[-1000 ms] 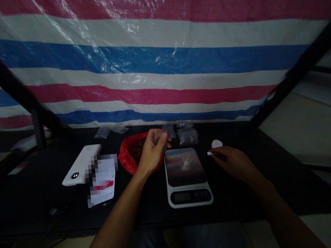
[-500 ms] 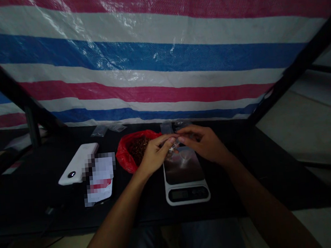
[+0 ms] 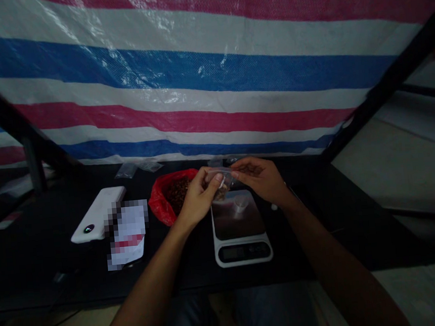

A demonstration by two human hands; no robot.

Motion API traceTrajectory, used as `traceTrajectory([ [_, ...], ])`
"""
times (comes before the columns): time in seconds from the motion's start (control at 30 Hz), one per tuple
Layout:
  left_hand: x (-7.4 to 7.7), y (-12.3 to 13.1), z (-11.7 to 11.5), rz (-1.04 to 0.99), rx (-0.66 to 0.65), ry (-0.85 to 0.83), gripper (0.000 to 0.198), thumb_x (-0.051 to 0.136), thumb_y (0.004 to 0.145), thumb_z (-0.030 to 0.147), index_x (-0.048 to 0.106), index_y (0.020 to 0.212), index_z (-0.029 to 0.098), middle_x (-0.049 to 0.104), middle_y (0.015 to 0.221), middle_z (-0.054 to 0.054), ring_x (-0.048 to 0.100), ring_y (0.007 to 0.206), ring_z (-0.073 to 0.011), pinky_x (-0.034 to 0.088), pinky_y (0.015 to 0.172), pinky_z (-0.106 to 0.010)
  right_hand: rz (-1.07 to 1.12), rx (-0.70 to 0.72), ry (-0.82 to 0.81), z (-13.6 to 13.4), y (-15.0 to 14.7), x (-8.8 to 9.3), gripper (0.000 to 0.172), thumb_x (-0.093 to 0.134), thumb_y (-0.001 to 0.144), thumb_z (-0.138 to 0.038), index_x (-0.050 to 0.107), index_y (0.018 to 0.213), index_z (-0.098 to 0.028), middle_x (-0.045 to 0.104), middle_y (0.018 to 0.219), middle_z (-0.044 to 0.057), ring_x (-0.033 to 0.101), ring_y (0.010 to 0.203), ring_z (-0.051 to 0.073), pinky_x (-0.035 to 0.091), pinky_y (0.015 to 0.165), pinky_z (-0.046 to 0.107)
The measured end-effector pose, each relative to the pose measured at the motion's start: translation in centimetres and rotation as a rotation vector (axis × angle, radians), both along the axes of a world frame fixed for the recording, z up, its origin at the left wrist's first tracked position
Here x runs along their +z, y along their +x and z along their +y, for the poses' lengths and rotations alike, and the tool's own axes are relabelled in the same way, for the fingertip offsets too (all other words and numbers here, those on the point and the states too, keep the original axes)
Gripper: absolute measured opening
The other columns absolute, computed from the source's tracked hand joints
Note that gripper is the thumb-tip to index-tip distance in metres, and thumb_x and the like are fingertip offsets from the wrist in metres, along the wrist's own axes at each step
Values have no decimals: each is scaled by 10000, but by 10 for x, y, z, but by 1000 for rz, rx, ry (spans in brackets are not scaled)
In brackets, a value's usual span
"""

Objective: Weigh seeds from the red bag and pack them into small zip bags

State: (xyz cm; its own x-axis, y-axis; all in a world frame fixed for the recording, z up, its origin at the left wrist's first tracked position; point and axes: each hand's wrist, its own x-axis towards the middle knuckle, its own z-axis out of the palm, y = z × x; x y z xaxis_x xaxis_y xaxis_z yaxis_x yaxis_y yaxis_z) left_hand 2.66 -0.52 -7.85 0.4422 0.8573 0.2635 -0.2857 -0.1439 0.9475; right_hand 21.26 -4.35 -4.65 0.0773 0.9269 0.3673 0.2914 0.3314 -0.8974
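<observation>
Left grip pinched on clear bag; right grip narrow at bag's edge, hold unclear.

The left grip covers part of the clear bag and the right side of the red bag. Whether the right grip pinches the clear bag's edge is too dim to tell. At eight o'clock the phone's screen is pixelated — unreadable. The striped sheet runs off at twelve.
</observation>
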Motion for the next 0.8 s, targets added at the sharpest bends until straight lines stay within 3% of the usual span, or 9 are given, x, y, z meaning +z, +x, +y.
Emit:
traceTrajectory([
  [0.17, 2, 0, 3, -19, -89, -30, 466, 828, 770, 450, 586, 1066, 184, 738, 958, -41, 704, 828, -166, 563, 731, -276, 67, -30, 35, 9, 7, -4, 326, 818, 745, -445, 726, 958, -215, 774, 974, 62, 719, 925, 208, 580, 895, 399],
  [0.3, 0, -1, 7, 36, -30, 10, 406, 795, 802, 421, 609, 1067, 175, 751, 981, -53, 704, 843, -173, 548, 769, -291, 62, -45, 12, 8, 18, -5, 342, 799, 757, -448, 715, 1003, -224, 766, 995, 63, 714, 940, 214, 578, 878, 395],
  [0.43, -4, -6, 12, 154, 118, 153, 281, 715, 876, 384, 648, 1038, 165, 745, 1030, -62, 688, 948, -190, 504, 860, -298, -164, -159, -27, -15, 43, 0, 283, 724, 824, -416, 735, 1009, -201, 756, 932, 57, 691, 832, 202, 561, 764, 356],
  [0.57, -5, -9, 17, 349, 221, 306, 212, 681, 892, 367, 662, 987, 179, 721, 927, -33, 655, 818, -186, 469, 738, -277, -442, -109, -191, -46, 61, 1, 229, 662, 872, -366, 762, 983, -191, 765, 885, 53, 664, 726, 190, 521, 654, 324],
  [0.63, -2, -5, 21, 433, 248, 391, 178, 661, 899, 338, 660, 991, 185, 719, 929, -33, 648, 794, -190, 459, 714, -281, -482, -88, -229, -57, 61, -2, 225, 645, 886, -352, 766, 998, -199, 770, 909, 54, 671, 733, 193, 517, 642, 319],
  [0.8, 6, 11, 33, 608, 228, 566, 97, 599, 913, 231, 645, 982, 181, 725, 983, -79, 679, 925, -244, 496, 833, -343, -537, -97, -202, -72, 54, -8, 214, 618, 917, -312, 765, 1037, -213, 762, 947, 56, 685, 790, 194, 538, 697, 325],
])
